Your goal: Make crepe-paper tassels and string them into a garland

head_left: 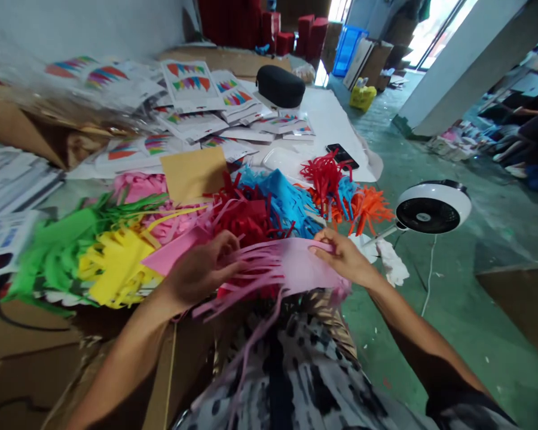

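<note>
A pink fringed tissue paper sheet (302, 263) stretches between my hands, just above my lap. My right hand (343, 257) pinches the uncut upper edge at its right end. At the other side, my left hand (206, 266) has its fingers curled on the loose strips; motion blurs them a little. Beyond lie fringed paper piles: red (251, 218), blue (284, 200), yellow (119, 263) and green (58, 245). More pink paper (173, 251) rests behind my left hand. Farther right are dark red fringe (325, 176) and orange fringe (370, 209).
Flat printed packets (190, 86) cover the back of the table, with a black case (280, 86) and a phone (342, 156). A yellow card (195, 173) lies behind the fringes. To the right stands a white fan (433, 206); cardboard (520, 304) is on the floor.
</note>
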The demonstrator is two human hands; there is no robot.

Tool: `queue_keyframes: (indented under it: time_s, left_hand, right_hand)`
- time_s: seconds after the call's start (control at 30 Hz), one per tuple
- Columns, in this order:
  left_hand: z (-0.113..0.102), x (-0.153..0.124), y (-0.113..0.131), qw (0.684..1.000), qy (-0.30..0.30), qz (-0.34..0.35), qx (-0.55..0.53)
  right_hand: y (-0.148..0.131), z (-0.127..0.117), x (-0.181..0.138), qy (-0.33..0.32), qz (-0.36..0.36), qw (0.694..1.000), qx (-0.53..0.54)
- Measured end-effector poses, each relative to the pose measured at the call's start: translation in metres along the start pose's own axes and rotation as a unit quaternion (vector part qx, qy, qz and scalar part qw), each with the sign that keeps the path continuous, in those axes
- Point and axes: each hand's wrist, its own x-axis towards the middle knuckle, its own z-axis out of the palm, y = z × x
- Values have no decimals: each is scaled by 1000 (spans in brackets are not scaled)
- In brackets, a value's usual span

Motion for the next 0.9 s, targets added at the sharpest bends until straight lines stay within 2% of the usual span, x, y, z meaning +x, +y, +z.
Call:
queue_keyframes:
  time_s: [0.07, 0.1, 0.17, 0.23, 0.27, 0.33, 0.4, 0.5, 0.6, 0.67, 0.77, 0.83, 0.9]
  left_hand:
    - [6, -6, 13, 975, 161, 34, 150]
    - [16, -10, 22, 956, 210, 62, 195]
    - [47, -15, 43, 950, 170, 148, 215]
    - [87, -15, 55, 945, 83, 229, 220]
    - [108, -13, 56, 940, 54, 243, 232]
    - [143, -9, 47, 936, 40, 239, 257]
    - [165, -8, 31, 929, 44, 240, 277]
    - [172, -12, 12, 918, 72, 261, 290]
    - [164, -17, 11, 920, 76, 266, 279]
    - [160, -17, 17, 927, 72, 255, 267]
    - [157, -14, 25, 934, 78, 249, 244]
    - [154, -13, 28, 939, 84, 249, 220]
    - [148, -13, 30, 948, 78, 234, 199]
  right_hand:
    - [14, 10, -1, -8, 29, 999, -35]
    - [17, 13, -3, -11, 42, 998, -55]
    - [15, 16, -7, -17, 61, 995, -82]
    - [8, 16, -10, -28, 65, 993, -91]
    - [5, 14, -11, -36, 65, 993, -94]
    - [3, 8, -13, -41, 71, 991, -104]
    - [6, -5, -15, -26, 79, 989, -119]
    - [8, -27, -23, 43, 61, 981, -182]
    - [-6, -35, -41, 116, 4, 946, -301]
    - [-19, -26, -55, 72, -48, 941, -327]
    - [-27, -1, -71, -58, -96, 946, -306]
    - [-21, 10, -75, -79, -86, 947, -298]
    - [-12, 12, -76, -75, -60, 958, -272]
